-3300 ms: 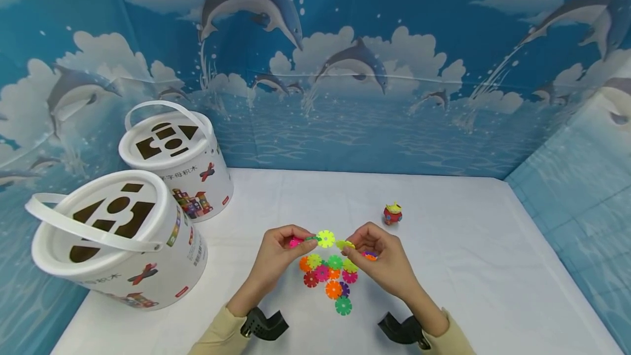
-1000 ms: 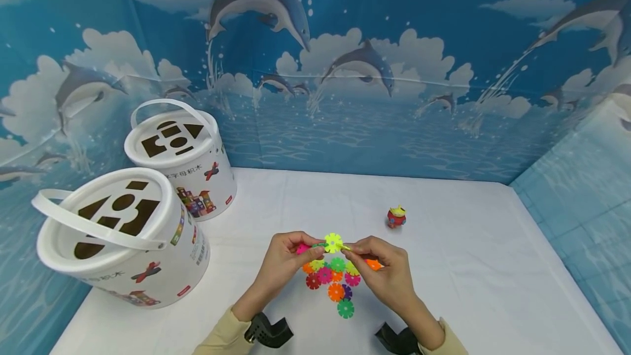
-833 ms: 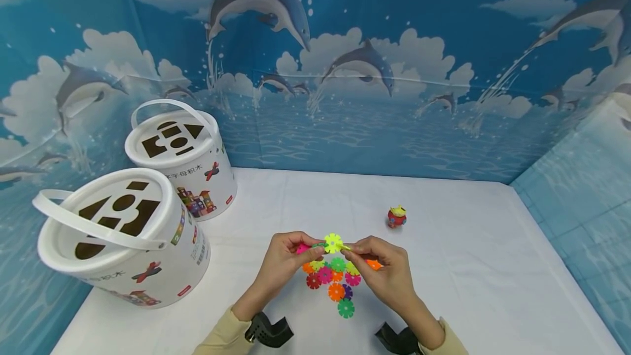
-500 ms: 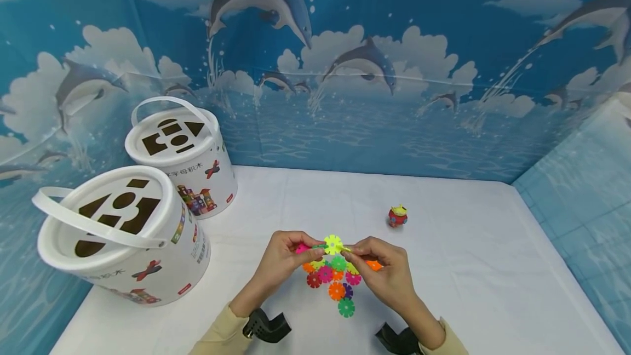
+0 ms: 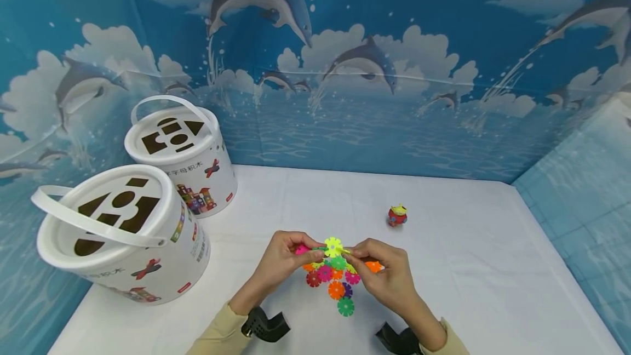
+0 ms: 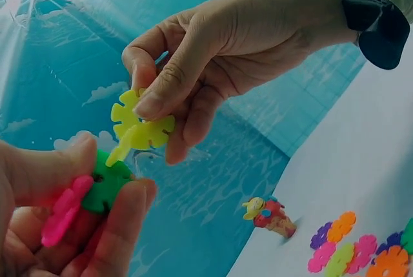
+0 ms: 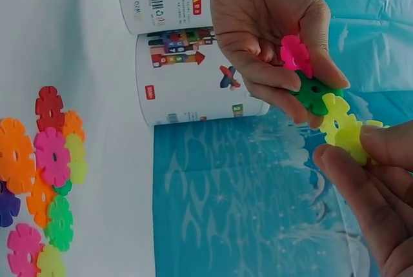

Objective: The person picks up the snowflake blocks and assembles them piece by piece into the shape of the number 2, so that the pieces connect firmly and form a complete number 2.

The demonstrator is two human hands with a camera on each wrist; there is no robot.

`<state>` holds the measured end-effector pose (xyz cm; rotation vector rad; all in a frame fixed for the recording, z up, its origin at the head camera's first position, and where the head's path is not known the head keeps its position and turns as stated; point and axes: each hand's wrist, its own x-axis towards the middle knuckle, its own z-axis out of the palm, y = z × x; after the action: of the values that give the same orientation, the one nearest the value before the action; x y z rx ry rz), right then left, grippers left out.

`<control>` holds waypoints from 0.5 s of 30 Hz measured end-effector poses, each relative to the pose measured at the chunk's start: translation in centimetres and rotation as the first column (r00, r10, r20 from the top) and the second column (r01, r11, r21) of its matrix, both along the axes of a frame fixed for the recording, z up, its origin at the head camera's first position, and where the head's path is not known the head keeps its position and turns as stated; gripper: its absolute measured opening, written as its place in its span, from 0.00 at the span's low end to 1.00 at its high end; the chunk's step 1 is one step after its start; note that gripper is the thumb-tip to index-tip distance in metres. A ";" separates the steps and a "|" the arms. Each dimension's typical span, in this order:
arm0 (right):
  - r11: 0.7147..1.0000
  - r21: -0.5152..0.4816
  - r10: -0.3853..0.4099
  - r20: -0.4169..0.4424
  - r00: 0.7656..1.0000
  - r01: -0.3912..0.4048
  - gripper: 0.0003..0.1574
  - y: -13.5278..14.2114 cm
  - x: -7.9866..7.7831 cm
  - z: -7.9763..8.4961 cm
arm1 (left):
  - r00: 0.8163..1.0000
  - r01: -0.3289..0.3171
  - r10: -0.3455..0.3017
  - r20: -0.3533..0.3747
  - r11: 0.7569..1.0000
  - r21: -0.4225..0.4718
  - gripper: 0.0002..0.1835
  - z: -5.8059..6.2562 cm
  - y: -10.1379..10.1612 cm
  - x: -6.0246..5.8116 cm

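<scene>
In the head view my left hand (image 5: pixel 281 259) pinches a green snowflake disc (image 6: pixel 108 183) with a pink disc (image 6: pixel 66 211) joined to it. A yellow disc (image 5: pixel 333 247) stands at the far end of the green one, between the two hands. My right hand (image 5: pixel 386 267) pinches a second yellow disc (image 6: pixel 128 112) between thumb and forefinger, its edge meeting the first yellow disc. Both hands are raised above the table, fingertips close together. Below them lies a cluster of joined discs, including a red disc (image 5: pixel 313 279) and a green end disc (image 5: pixel 346 306); the hands partly hide it.
Two white buckets, a near one (image 5: pixel 192 267) and a far one (image 5: pixel 224 185), with shape-cut lids, stand at the left. A small red and yellow toy figure (image 5: pixel 397 216) stands behind the right hand. A dolphin-print curtain (image 5: pixel 345 141) backs the white table (image 5: pixel 493 267).
Earlier the right hand's yellow disc was apart from the left hand's pieces; the hands have since come together and the two yellow discs meet. Lately the hands have barely moved.
</scene>
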<state>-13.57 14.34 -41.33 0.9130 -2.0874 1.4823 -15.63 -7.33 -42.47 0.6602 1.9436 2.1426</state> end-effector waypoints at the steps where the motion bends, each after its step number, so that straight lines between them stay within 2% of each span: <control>1: 1.000 -0.002 0.004 0.003 1.000 -0.004 0.16 0.0 -0.1 -0.2 | 1.000 -0.002 0.002 0.011 1.000 0.018 0.08 0.0 0.0 0.0; 5: 0.999 -0.041 0.014 0.016 1.000 -0.014 0.17 -0.1 -0.3 -0.3 | 0.998 -0.016 0.012 0.060 0.997 0.071 0.11 0.0 0.1 0.0; 10: 0.994 -0.105 0.042 0.049 0.998 -0.037 0.17 -0.2 -0.3 0.0 | 0.997 -0.018 0.012 0.076 0.997 0.077 0.16 0.1 0.0 0.0; 15: 0.982 -0.179 0.093 0.144 0.985 -0.067 0.16 -0.1 0.0 0.3 | 0.997 0.004 -0.009 0.081 0.997 0.071 0.17 0.5 -0.1 -0.1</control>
<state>-13.56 14.29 -41.00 0.8498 -2.0056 1.7962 -15.70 -7.48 -42.02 0.5811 1.8294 2.2076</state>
